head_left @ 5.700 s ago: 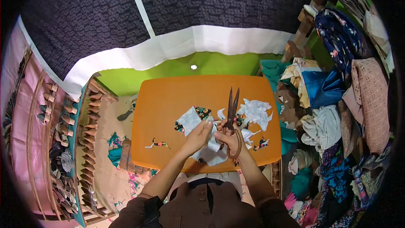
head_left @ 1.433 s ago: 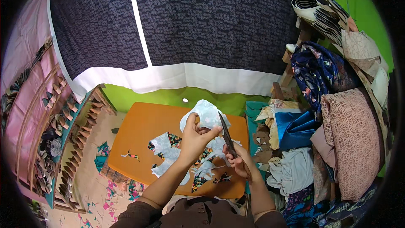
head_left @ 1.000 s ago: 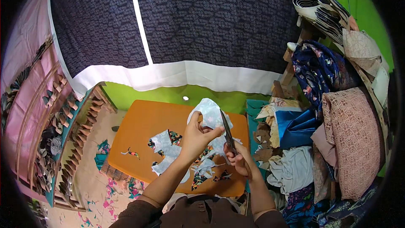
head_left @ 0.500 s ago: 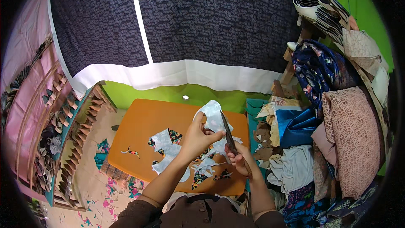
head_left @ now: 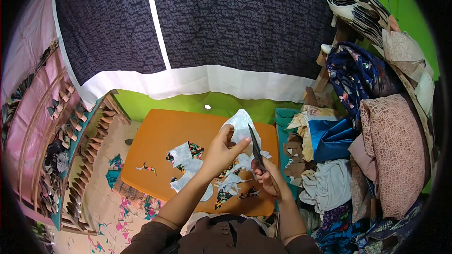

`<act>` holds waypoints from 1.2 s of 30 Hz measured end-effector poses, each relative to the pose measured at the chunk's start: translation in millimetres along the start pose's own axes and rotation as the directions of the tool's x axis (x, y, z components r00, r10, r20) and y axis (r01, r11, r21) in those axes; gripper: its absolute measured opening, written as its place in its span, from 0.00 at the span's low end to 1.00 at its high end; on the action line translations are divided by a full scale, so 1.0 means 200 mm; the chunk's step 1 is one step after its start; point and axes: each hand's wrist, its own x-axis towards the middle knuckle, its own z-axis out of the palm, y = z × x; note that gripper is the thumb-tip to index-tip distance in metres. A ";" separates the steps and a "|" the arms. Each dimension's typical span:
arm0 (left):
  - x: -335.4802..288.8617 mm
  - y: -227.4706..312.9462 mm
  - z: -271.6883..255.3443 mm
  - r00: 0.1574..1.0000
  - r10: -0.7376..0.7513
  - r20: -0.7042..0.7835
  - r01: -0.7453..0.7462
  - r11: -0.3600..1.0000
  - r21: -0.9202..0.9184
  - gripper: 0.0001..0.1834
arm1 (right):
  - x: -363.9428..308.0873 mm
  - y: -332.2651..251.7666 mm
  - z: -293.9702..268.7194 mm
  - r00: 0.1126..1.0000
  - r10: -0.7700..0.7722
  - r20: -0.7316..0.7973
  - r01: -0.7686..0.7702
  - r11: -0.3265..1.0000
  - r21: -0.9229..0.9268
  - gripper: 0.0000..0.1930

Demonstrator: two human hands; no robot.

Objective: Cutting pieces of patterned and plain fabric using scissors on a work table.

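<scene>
We see both forearms rising from the lower edge, in dark brown sleeves pushed to the elbows. Our left hand point(head_left: 221, 153) is lifted above the orange table point(head_left: 155, 136), fingers pinched together with the thumb raised. Our right hand point(head_left: 264, 176) sits just beside it, lower and nearer the table's right edge, fingers curled closed through handles. The wrists angle toward each other, the hands close but not touching.

The single head view looks steeply down from above the person's chest onto the orange surface point(head_left: 155, 136) close below, facing the dark curtain point(head_left: 245, 19) beyond.
</scene>
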 end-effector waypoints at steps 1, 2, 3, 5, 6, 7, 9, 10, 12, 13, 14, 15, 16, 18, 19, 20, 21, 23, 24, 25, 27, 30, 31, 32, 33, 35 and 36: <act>0.01 -0.01 0.01 1.000 -0.023 -0.015 0.022 0.997 -0.071 0.19 | 0.01 0.03 -0.02 0.999 -0.031 0.031 0.032 0.999 -0.021 0.07; 0.00 0.00 0.03 0.998 0.033 -0.046 -0.038 0.995 -0.096 0.16 | 0.01 0.04 -0.03 0.996 -0.062 0.063 0.065 0.997 -0.041 0.08; -0.01 0.00 0.03 0.999 0.033 -0.044 -0.037 0.995 -0.097 0.16 | 0.01 0.04 -0.02 0.996 -0.063 0.060 0.065 0.997 -0.040 0.08; -0.01 0.01 0.03 0.998 -0.014 -0.056 0.008 0.994 -0.105 0.15 | 0.00 0.03 0.01 0.992 -0.072 0.101 0.075 0.997 -0.031 0.15; -0.01 0.01 0.04 0.998 -0.014 -0.057 0.008 0.994 -0.105 0.15 | 0.00 0.03 0.01 0.992 -0.071 0.101 0.075 0.997 -0.031 0.15; -0.01 0.01 0.05 0.997 0.004 -0.077 -0.012 0.995 -0.102 0.14 | 0.00 0.05 0.02 0.998 -0.050 0.043 0.049 0.998 0.033 0.20; -0.02 0.01 0.06 0.995 0.021 -0.096 -0.031 0.994 -0.100 0.14 | -0.01 0.07 0.03 1.000 -0.025 -0.017 0.027 0.995 0.098 0.25; -0.02 0.01 0.06 0.994 0.028 -0.101 -0.036 0.996 -0.077 0.14 | -0.02 0.08 0.04 0.983 -0.182 0.027 0.183 0.982 -0.050 0.30; -0.02 0.02 0.06 0.993 0.036 -0.109 -0.042 0.998 -0.054 0.14 | -0.03 0.08 0.06 0.941 -0.325 0.094 0.338 0.922 -0.188 0.36; -0.02 0.02 0.07 0.993 0.041 -0.115 -0.047 0.998 -0.051 0.14 | -0.03 0.07 0.06 0.942 -0.319 0.100 0.334 0.919 -0.212 0.37; -0.02 0.02 0.07 0.992 0.046 -0.122 -0.052 0.997 -0.049 0.14 | -0.03 0.07 0.06 0.944 -0.313 0.104 0.329 0.914 -0.236 0.39; -0.03 0.03 0.07 0.991 0.046 -0.122 -0.052 0.997 -0.049 0.14 | -0.03 0.07 0.06 0.944 -0.313 0.105 0.329 0.914 -0.236 0.39; -0.03 0.03 0.06 0.990 0.036 -0.133 -0.046 0.997 -0.068 0.14 | -0.03 0.08 0.06 0.954 -0.291 0.075 0.300 0.917 -0.263 0.39; -0.03 0.03 0.06 0.989 0.027 -0.145 -0.040 0.995 -0.086 0.14 | -0.03 0.08 0.05 0.962 -0.268 0.047 0.270 0.919 -0.288 0.40; -0.03 0.03 0.06 0.988 0.046 -0.146 -0.058 0.995 -0.082 0.14 | -0.04 0.08 0.05 0.972 -0.234 0.033 0.234 0.934 -0.271 0.39; -0.03 0.02 0.06 0.987 0.065 -0.146 -0.076 0.994 -0.077 0.14 | -0.04 0.08 0.06 0.980 -0.199 0.020 0.197 0.947 -0.253 0.39; -0.03 0.03 0.06 0.987 0.064 -0.146 -0.076 0.994 -0.077 0.14 | -0.04 0.07 0.07 0.980 -0.198 0.020 0.197 0.947 -0.252 0.39; -0.03 0.04 0.06 0.992 0.038 -0.117 -0.052 0.992 -0.119 0.14 | -0.03 0.04 0.10 0.993 -0.110 -0.044 0.100 0.978 -0.185 0.39; -0.03 0.05 0.06 0.993 0.036 -0.117 -0.050 0.992 -0.118 0.14 | -0.02 0.05 0.10 0.993 -0.108 -0.044 0.098 0.978 -0.183 0.39; -0.04 0.07 0.06 0.997 0.002 -0.081 -0.010 0.994 -0.108 0.13 | -0.02 0.05 0.10 0.978 -0.209 -0.021 0.200 0.957 -0.212 0.39; -0.04 0.08 0.06 0.998 -0.035 -0.044 0.030 0.995 -0.097 0.13 | -0.02 0.07 0.09 0.952 -0.306 0.003 0.298 0.925 -0.237 0.39; -0.04 0.10 0.08 0.999 -0.019 -0.039 0.015 0.995 -0.098 0.13 | -0.02 0.07 0.06 0.962 -0.272 -0.015 0.262 0.939 -0.223 0.41; -0.04 0.10 0.07 0.999 -0.028 -0.046 0.023 0.994 -0.102 0.13 | -0.03 0.09 0.05 0.962 -0.272 -0.026 0.256 0.932 -0.256 0.34; -0.04 0.09 0.07 0.998 -0.037 -0.052 0.032 0.994 -0.107 0.13 | -0.03 0.09 0.04 0.962 -0.272 -0.037 0.250 0.924 -0.288 0.28; -0.04 0.09 0.07 0.998 -0.038 -0.052 0.032 0.994 -0.107 0.13 | -0.04 0.08 0.05 0.962 -0.271 -0.038 0.250 0.925 -0.288 0.28; -0.04 0.08 0.07 0.998 -0.022 -0.056 0.015 0.992 -0.124 0.13 | -0.05 0.06 0.09 0.982 -0.176 -0.065 0.156 0.959 -0.237 0.42; -0.04 0.07 0.07 0.998 -0.023 -0.057 0.016 0.992 -0.123 0.13 | -0.04 0.07 0.09 0.982 -0.175 -0.064 0.156 0.959 -0.236 0.42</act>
